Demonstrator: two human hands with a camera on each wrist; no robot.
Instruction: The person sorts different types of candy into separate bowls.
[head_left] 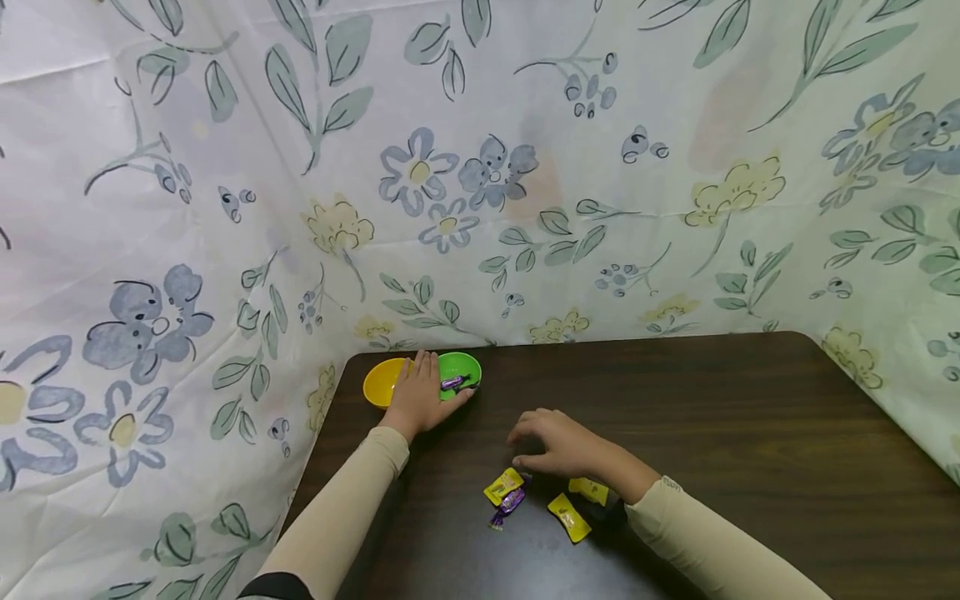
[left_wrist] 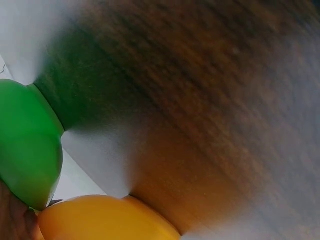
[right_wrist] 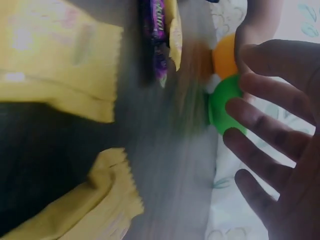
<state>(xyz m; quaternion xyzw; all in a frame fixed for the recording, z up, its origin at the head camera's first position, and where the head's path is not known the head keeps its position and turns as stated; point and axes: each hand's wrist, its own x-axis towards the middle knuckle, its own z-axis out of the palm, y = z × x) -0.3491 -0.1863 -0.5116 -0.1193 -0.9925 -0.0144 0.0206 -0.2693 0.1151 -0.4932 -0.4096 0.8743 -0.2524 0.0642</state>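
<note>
My left hand (head_left: 422, 393) lies across the facing rims of a yellow-orange bowl (head_left: 379, 382) and a green bowl (head_left: 469, 363), its fingers straight. Inside the green bowl are purple-wrapped candies (head_left: 452, 383); most of the yellow-orange bowl's inside is hidden by the hand. My right hand (head_left: 562, 443) hovers over the table with loosely bent, spread fingers and holds nothing. Just below it, a yellow-wrapped candy (head_left: 503, 486) overlaps a purple-wrapped candy (head_left: 512, 502). Two more yellow packets lie near the right wrist, one (head_left: 589, 491) close under it and another (head_left: 569, 518) nearer the front.
Both bowls stand at the far left corner of the dark wooden table (head_left: 675, 400). Floral cloth (head_left: 465, 183) hangs behind the table and along its left and right sides.
</note>
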